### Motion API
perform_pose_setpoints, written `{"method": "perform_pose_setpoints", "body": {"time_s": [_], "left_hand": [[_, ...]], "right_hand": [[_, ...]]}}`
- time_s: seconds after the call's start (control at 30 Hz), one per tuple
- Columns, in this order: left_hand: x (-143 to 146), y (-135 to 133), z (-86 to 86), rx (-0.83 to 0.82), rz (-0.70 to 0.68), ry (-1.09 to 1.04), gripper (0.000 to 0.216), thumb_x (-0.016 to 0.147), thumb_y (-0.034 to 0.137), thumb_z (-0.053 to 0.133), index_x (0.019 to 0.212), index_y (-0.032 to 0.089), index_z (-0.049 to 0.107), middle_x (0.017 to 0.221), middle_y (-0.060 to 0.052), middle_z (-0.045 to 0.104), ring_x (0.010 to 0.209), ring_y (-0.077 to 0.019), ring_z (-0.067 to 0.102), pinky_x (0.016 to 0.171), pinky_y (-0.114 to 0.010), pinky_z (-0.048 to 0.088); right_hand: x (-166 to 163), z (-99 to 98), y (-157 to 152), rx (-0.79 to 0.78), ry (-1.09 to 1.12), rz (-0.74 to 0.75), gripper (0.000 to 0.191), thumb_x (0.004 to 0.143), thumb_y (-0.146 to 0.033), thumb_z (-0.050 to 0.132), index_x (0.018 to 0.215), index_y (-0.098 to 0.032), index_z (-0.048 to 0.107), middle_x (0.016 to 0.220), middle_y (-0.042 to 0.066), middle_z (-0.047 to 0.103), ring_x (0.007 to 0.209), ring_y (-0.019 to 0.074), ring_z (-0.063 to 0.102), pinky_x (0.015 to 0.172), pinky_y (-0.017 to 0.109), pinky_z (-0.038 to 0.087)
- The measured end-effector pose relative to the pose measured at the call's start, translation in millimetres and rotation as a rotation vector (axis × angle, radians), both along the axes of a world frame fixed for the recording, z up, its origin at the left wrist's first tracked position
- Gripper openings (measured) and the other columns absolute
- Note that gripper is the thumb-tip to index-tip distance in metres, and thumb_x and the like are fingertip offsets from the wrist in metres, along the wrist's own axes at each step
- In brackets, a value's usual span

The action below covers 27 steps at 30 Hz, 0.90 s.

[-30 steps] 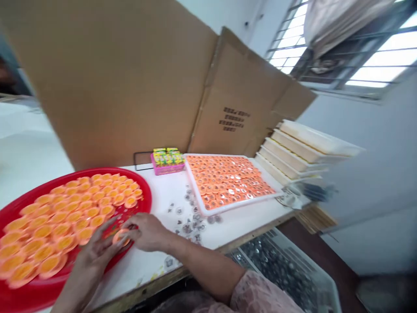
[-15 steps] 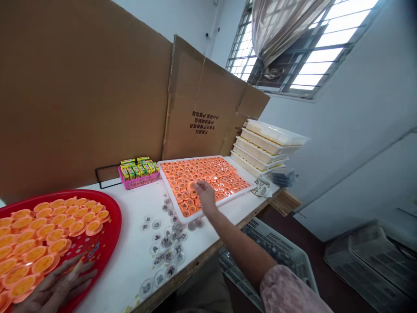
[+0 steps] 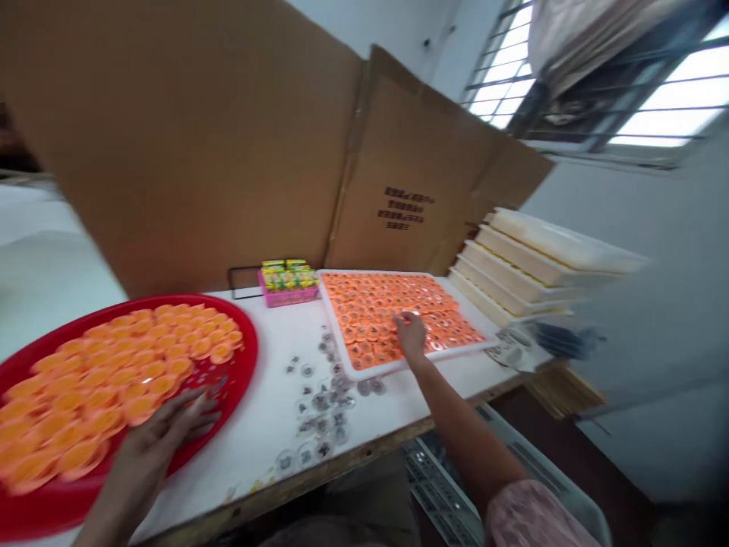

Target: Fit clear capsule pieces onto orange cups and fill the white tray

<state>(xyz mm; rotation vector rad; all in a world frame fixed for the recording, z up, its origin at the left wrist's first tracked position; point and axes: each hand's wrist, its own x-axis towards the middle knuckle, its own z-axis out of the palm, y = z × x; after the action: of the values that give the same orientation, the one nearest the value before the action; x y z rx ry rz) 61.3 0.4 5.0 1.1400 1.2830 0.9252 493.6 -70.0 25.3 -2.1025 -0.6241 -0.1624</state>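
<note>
In the head view my right hand (image 3: 411,335) reaches over a white tray (image 3: 362,373) packed with rows of round orange cups (image 3: 373,308) that have printed discs in them. Its fingers are pinched together, with their tips down at the cups; what they hold, if anything, is hidden and blurred. My left hand (image 3: 165,433) rests at the near right side of a round red tray (image 3: 249,357), its fingers stretched out. Beside those fingers, many orange cups (image 3: 137,357) without visible discs fill most of the red tray. Clear printed discs (image 3: 322,422) lie scattered on the white table between the trays.
A pink basket (image 3: 290,296) of small yellow-green boxes (image 3: 288,276) stands behind the discs. Cardboard sheets (image 3: 228,152) wall off the back. Stacked white trays (image 3: 512,266) rise at the right, near a roll of tape (image 3: 509,349). Below the table edge sits a plastic crate (image 3: 449,486).
The view has swung left, so everything sits further right. The right hand, earlier pinching an orange cup above the tray, is now lower among the cups. The left hand stays at the red tray.
</note>
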Motion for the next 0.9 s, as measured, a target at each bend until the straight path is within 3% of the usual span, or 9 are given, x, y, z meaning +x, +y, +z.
{"method": "perform_pose_setpoints", "body": {"time_s": [0.1,0.2,0.3,0.37,0.47,0.57,0.9], "left_hand": [[-3.4,2.3,-0.5,-0.054,-0.117,-0.199,0.056,0.058,0.054,0.075,0.096,0.016,0.062,0.087,-0.010,0.072,0.085,-0.0283,0.067,0.078,-0.038,0.056],[-6.4,7.2,-3.2,-0.062,-0.078,-0.282,0.048,0.062,0.049,0.075,0.090,0.014,0.062,0.082,-0.010,0.071,0.080,-0.0256,0.068,0.074,-0.036,0.056],[-5.9,8.1,-4.4,-0.075,-0.023,-0.327,0.044,0.061,0.047,0.076,0.084,0.013,0.062,0.076,-0.008,0.070,0.076,-0.0234,0.068,0.071,-0.034,0.056],[-5.1,7.6,-4.1,-0.081,-0.011,-0.344,0.042,0.060,0.045,0.077,0.082,0.013,0.061,0.075,-0.007,0.069,0.074,-0.0232,0.068,0.069,-0.034,0.056],[-5.0,8.0,-3.5,-0.088,-0.023,-0.361,0.040,0.061,0.045,0.076,0.082,0.014,0.061,0.074,-0.006,0.069,0.072,-0.0228,0.068,0.068,-0.033,0.055],[-5.8,9.8,-5.0,-0.094,-0.045,-0.372,0.039,0.062,0.044,0.075,0.082,0.014,0.061,0.074,-0.007,0.069,0.072,-0.0222,0.068,0.069,-0.032,0.055],[-6.2,11.3,-12.5,-0.089,0.037,-0.432,0.040,0.060,0.043,0.077,0.083,0.014,0.062,0.079,-0.006,0.067,0.073,-0.0221,0.067,0.070,-0.034,0.055]], "right_hand": [[-42.6,4.5,18.1,0.071,-0.114,0.144,0.031,0.079,-0.037,0.050,0.095,-0.013,0.062,0.102,0.014,0.058,0.084,0.0217,0.053,0.080,0.036,0.041],[-115.3,6.6,48.0,0.143,-0.185,0.539,0.024,0.085,-0.033,0.046,0.094,-0.017,0.062,0.097,0.009,0.060,0.079,0.0186,0.055,0.074,0.032,0.044],[-195.3,2.9,84.5,0.045,-0.201,0.990,0.018,0.087,-0.025,0.048,0.091,-0.020,0.065,0.091,0.007,0.062,0.085,0.0185,0.056,0.077,0.031,0.045],[-235.8,-3.8,109.9,-0.078,-0.293,1.141,0.017,0.085,-0.022,0.052,0.094,-0.020,0.066,0.094,0.007,0.062,0.092,0.0201,0.054,0.084,0.033,0.043],[-268.8,-16.3,138.4,-0.305,-0.451,1.197,0.025,0.082,-0.019,0.057,0.106,-0.019,0.064,0.101,0.009,0.059,0.096,0.0228,0.050,0.084,0.034,0.041],[-277.0,-25.1,148.1,-0.441,-0.548,1.208,0.028,0.080,-0.017,0.058,0.107,-0.020,0.064,0.101,0.009,0.057,0.095,0.0240,0.048,0.080,0.034,0.041],[-261.2,-23.6,140.3,-0.506,-0.666,1.290,0.041,0.082,-0.014,0.059,0.121,-0.026,0.054,0.115,0.005,0.058,0.104,0.0233,0.044,0.078,0.034,0.035]]}}
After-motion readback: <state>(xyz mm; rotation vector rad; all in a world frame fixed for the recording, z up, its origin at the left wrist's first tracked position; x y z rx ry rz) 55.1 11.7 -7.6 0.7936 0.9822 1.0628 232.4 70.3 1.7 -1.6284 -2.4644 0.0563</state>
